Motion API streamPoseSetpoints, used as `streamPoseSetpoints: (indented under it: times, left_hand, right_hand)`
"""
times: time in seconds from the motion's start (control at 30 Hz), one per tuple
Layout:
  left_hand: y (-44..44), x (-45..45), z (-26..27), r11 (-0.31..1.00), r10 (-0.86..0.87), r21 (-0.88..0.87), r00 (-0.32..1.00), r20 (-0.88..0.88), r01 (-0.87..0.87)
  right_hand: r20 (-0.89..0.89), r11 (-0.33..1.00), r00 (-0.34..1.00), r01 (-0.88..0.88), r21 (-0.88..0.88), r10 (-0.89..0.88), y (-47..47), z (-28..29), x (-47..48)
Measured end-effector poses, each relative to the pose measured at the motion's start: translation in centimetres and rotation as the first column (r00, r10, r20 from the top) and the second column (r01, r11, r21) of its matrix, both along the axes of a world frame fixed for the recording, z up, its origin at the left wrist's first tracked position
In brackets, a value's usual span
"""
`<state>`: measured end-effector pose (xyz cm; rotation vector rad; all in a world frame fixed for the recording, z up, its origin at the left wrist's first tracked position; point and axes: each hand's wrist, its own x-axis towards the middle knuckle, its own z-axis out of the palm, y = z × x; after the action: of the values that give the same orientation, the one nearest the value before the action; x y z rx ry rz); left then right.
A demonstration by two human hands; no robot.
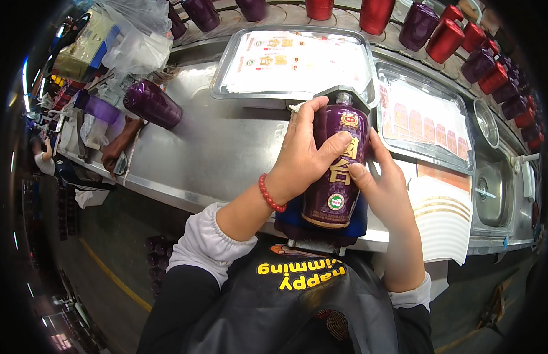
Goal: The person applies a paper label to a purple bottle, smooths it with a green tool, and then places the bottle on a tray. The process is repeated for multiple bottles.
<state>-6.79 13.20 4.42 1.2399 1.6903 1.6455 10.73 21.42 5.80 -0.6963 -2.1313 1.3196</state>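
A purple glass bottle (333, 201) with gold characters and a round green emblem lies in front of me, its neck pointing away, on a dark blue padded rest (296, 214) at the bench edge. My left hand (305, 150) holds its left side, the thumb pressed on the front over the upper gold character. My right hand (386, 186) grips the right side, thumb on the lower character. Beyond the bottle, a metal tray (218, 86) holds printed decal sheets (300, 62). Another tray (470, 166) with decal sheets (424, 119) stands to the right.
Another purple bottle (153, 104) lies on the steel bench (190, 150) at left, near a purple cup (99, 108) and a brown cloth (119, 148). Purple and red bottles stand on a conveyor (282, 15) behind. At right are a stack of white sheets (439, 221) and a sink (492, 194).
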Motion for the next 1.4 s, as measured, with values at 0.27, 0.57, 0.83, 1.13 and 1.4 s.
streamPoseSetpoints:
  times: [0.27, 0.57, 0.83, 1.13, 1.4]
  left_hand:
    - [0.0, -0.1, 0.1, 0.998, -0.030, -0.054, 0.998, 0.056, 0.034]
    - [-0.3, -0.4, 0.4, 0.995, -0.034, -0.090, 0.999, -0.041, 0.030]
    - [0.6, -1.6, 1.1, 0.995, -0.088, -0.046, 0.993, 0.077, 0.092]
    - [1.3, -2.4, 1.7, 0.984, -0.176, 0.024, 0.981, 0.085, 0.175]
    - [1.9, -2.8, 3.4, 0.976, -0.201, 0.026, 0.943, -0.264, 0.215]
  right_hand:
    - [-0.018, 1.000, 1.000, 0.007, -0.024, -0.008, 0.1, -0.1, 0.2]
    - [-0.004, 0.961, 1.000, -0.011, -0.275, 0.011, 3.6, 5.6, 2.4]
    - [0.039, 0.961, 0.981, -0.178, -0.210, 0.190, 9.2, 4.6, -1.0]
    - [-0.008, 0.904, 0.926, -0.369, -0.214, 0.377, 10.8, 5.1, -3.0]
    - [-0.081, 0.909, 0.928, -0.372, -0.190, 0.363, 9.9, 5.4, -2.6]
